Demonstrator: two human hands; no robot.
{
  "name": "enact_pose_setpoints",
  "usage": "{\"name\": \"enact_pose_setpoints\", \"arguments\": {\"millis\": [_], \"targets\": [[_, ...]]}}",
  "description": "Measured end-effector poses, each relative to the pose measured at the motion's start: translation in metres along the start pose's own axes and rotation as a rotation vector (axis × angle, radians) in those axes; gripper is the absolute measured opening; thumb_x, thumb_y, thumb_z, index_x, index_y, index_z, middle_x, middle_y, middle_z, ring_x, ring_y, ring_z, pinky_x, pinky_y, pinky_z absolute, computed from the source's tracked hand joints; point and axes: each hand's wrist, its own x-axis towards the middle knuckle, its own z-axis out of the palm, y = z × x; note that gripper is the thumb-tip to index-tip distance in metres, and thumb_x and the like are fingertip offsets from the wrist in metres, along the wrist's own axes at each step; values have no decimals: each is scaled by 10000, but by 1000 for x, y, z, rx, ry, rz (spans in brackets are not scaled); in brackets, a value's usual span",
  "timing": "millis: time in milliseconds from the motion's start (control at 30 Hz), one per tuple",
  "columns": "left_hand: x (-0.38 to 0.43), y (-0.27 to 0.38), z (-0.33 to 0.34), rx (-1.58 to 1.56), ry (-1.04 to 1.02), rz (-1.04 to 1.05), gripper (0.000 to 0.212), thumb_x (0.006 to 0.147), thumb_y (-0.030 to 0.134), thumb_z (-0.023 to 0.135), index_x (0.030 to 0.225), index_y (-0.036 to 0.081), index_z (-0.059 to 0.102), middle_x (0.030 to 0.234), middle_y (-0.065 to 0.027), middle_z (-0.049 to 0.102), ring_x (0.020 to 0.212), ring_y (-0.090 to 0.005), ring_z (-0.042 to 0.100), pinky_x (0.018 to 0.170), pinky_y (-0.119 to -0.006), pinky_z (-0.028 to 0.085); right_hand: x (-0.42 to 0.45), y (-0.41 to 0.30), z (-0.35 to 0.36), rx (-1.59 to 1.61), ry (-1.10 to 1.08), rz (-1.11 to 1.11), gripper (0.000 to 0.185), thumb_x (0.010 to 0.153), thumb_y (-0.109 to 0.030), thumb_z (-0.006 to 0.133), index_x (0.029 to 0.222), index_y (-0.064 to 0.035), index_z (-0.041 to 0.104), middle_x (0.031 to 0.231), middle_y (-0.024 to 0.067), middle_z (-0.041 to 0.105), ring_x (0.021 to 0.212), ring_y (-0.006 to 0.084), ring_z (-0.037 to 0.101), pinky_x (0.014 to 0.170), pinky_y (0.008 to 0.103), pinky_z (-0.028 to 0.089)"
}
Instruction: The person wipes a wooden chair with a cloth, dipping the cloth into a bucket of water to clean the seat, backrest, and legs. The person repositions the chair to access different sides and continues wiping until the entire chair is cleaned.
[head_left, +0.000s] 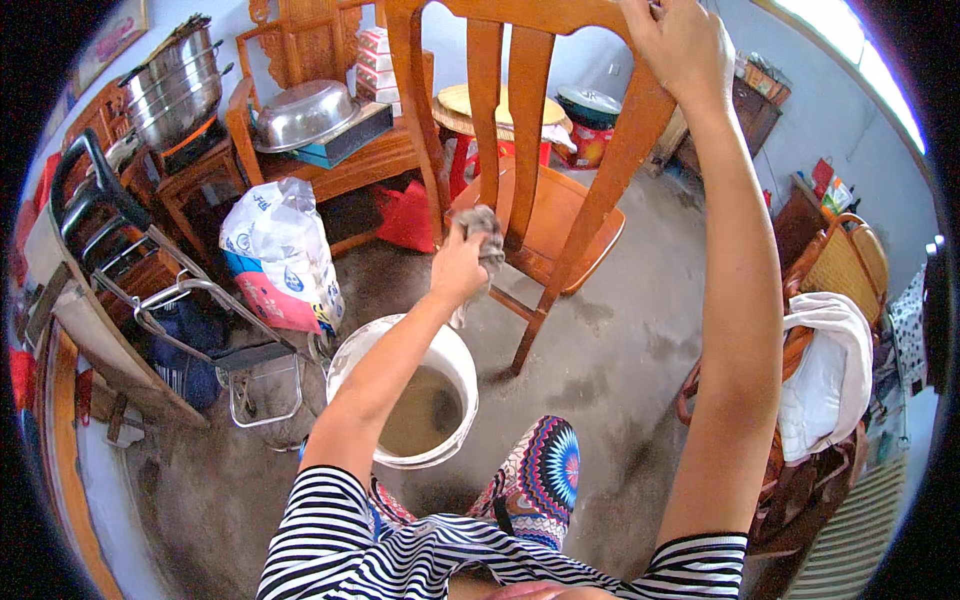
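Note:
A wooden chair with a slatted back stands in front of me, its back towards me. My right hand grips the top right corner of that back. In my left hand is a bunched grey cloth, held against the lower part of a back slat. Part of the cloth hangs down below my fingers. Under my left forearm stands a white bucket with murky water in it.
A folding metal hand cart and a printed plastic bag are on the left. Behind them a wooden bench bears a metal basin. On the right, a white cloth hangs over a chair. The concrete floor has damp patches.

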Motion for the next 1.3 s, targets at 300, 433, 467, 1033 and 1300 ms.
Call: {"name": "enact_pose_setpoints", "arguments": {"millis": [300,433,467,1033,1300], "targets": [[136,100,-210,-190,1027,495,422,767,24,617,1189,30,618,1309,-234,458,1276,-508,419,1060,-547,392,-6,-8,-5,14,30,17,332,920,-313,543,790,-35,670,747,237,630,716,455,636,659,499,500],[204,100,-278,-251,975,323,385,909,107,589,1271,-24,579,1363,-307,470,1280,-462,460,1098,-473,377,-2,10,-3,1,-33,82,199,909,-247,610,895,-81,720,937,227,686,888,414,666,706,489,515],[216,104,-286,-226,888,276,351,920,100,545,1247,-20,591,1312,-300,513,1236,-445,501,1083,-492,390,-3,26,1,29,-51,76,506,989,-523,459,1035,-133,780,862,130,759,820,294,724,761,378,545],[121,223,-165,-75,938,476,393,686,8,663,1078,6,642,1190,-221,538,1182,-447,473,929,-551,433,-7,47,18,726,53,546,666,1070,-412,257,977,18,756,951,104,748,855,199,662,845,323,507],[79,232,-139,-137,681,789,441,679,44,723,1116,59,668,1174,-156,559,1129,-417,509,953,-483,473,-16,92,30,1293,-118,584,846,1029,-696,196,1177,0,654,1135,108,711,993,227,663,924,356,523]]}}
